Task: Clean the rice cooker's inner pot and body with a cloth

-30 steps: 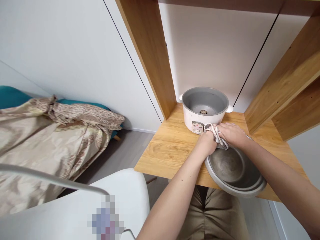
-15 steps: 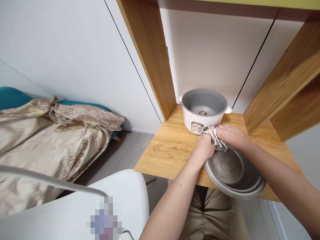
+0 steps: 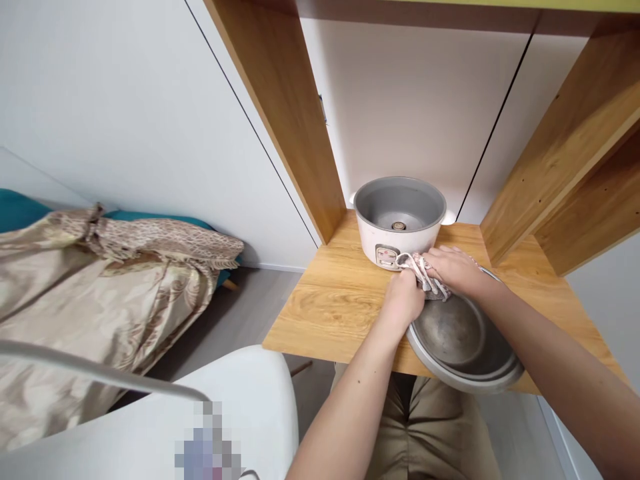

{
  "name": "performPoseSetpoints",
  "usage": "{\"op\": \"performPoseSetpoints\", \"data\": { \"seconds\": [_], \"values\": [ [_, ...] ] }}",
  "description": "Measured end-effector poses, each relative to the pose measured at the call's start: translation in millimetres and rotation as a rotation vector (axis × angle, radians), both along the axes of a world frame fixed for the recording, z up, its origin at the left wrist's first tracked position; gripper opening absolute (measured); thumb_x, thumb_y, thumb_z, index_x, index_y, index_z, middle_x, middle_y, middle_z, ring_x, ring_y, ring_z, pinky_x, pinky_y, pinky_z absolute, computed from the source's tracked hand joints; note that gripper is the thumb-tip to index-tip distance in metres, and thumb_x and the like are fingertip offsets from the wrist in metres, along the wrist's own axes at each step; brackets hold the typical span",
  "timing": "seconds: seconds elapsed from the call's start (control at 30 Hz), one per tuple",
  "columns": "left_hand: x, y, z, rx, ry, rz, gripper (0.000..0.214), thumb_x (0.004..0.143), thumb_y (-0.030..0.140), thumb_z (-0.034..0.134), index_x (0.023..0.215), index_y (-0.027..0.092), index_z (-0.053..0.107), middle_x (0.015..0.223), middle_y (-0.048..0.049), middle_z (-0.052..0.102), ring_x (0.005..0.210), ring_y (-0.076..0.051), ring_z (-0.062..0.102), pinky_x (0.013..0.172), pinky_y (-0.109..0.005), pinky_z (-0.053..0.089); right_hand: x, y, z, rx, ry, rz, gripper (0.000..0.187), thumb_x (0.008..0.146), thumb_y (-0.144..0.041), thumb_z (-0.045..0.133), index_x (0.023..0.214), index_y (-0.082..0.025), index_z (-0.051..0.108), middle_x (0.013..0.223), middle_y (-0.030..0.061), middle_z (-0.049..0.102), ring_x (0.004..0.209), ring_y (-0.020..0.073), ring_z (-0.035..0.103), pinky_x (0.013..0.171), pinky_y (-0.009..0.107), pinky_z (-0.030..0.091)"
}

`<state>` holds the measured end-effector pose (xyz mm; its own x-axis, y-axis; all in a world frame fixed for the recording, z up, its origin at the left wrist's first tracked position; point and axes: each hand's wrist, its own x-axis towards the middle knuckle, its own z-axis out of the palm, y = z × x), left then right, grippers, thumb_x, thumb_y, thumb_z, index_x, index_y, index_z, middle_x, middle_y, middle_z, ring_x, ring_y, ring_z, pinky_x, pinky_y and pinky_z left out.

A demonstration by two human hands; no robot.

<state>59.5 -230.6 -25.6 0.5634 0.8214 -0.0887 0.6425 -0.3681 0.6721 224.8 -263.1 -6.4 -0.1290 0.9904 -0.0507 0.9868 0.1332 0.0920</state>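
Note:
A pink-and-white patterned cloth with loose strings (image 3: pixel 431 283) is bunched between my two hands. My left hand (image 3: pixel 406 297) is closed on its left side. My right hand (image 3: pixel 453 268) is curled over its other side, fingers partly hidden. Right below them a round grey metal pot (image 3: pixel 450 330) leans over the table's front edge, its hollow side facing me; the cloth is against its upper rim. Just behind my hands stands a white rice cooker body (image 3: pixel 370 233), lidless, with a grey interior and a round metal piece at its bottom.
The wooden tabletop (image 3: pixel 320 300) sits between upright wooden panels (image 3: pixel 280 120) against a white wall. A white chair (image 3: pixel 250 393) stands at the lower left, with a pixelated patch over it. A bed with a beige patterned cover (image 3: pixel 125 293) is farther left.
The view has shifted slightly, so the scene sits a little farther left. My hands stay on the cloth at the pot's rim, with little visible movement.

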Motion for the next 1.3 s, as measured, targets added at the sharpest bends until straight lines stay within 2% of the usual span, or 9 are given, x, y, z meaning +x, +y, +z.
{"op": "performPoseSetpoints", "data": {
  "seconds": [0.6,0.97,1.17,1.3],
  "values": [
    [-2,-3,-2.6,0.028,0.029,0.029,0.030,0.091,0.008,0.054,0.110,0.014,0.076,0.117,-0.0248,0.078,0.114,-0.036,0.075,0.094,-0.040,0.054,3,-3,-2.0,0.006,-0.027,-0.030,0.039,0.111,-0.050,0.040,0.124,-0.023,0.065,0.118,0.0071,0.072,0.109,0.0266,0.065,0.085,0.035,0.040],
    [-2,8,-11.7,-0.065,-0.213,-0.060,0.043,0.084,0.003,0.056,0.123,0.013,0.073,0.126,-0.0184,0.077,0.120,-0.031,0.072,0.102,-0.038,0.054,4,-3,-8.3,0.032,-0.014,-0.020,0.039,0.112,-0.050,0.041,0.125,-0.022,0.065,0.122,0.0091,0.072,0.113,0.0271,0.064,0.088,0.036,0.042],
    [1,15,-9.6,-0.095,-0.174,-0.077,0.041,0.083,0.003,0.059,0.119,0.013,0.075,0.127,-0.0181,0.077,0.123,-0.031,0.070,0.107,-0.039,0.052,5,-2,-6.9,0.017,-0.014,-0.051,0.037,0.111,-0.047,0.043,0.129,-0.022,0.064,0.122,0.0102,0.072,0.112,0.0280,0.064,0.088,0.037,0.042],
    [1,15,-12.4,-0.115,-0.286,-0.089,0.046,0.086,0.000,0.053,0.126,0.013,0.073,0.133,-0.0165,0.075,0.128,-0.027,0.067,0.112,-0.038,0.050,6,-3,-6.8,0.023,-0.009,-0.042,0.040,0.112,-0.049,0.040,0.131,-0.023,0.063,0.121,0.0103,0.072,0.111,0.0277,0.064,0.087,0.036,0.042]
  ]
}}
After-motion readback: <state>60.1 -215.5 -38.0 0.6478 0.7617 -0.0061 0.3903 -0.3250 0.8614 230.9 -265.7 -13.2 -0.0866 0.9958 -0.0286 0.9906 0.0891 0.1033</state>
